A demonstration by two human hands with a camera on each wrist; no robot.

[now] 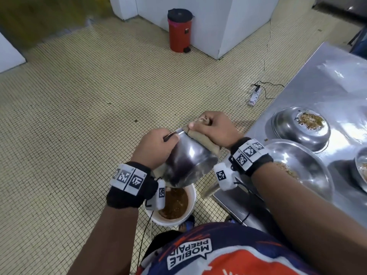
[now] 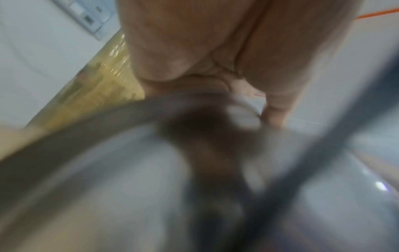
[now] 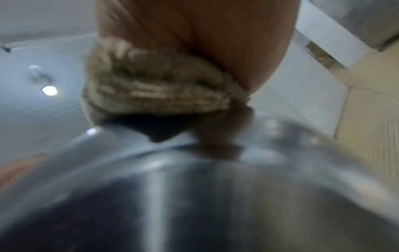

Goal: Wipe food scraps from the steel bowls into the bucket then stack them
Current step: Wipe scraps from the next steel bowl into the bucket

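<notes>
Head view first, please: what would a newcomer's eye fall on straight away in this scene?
Most likely the steel bowl at centre, tipped over the white bucket of brown scraps on the floor, with the left hand gripping its rim and the right hand holding a tan cloth at its edge. To the right, more bowls with food scraps sit on the steel table. A red pedal bin stands against the far white wall.

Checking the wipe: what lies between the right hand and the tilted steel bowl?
A beige cloth, gripped by the right hand against the tilted steel bowl; head and right wrist views.
</notes>
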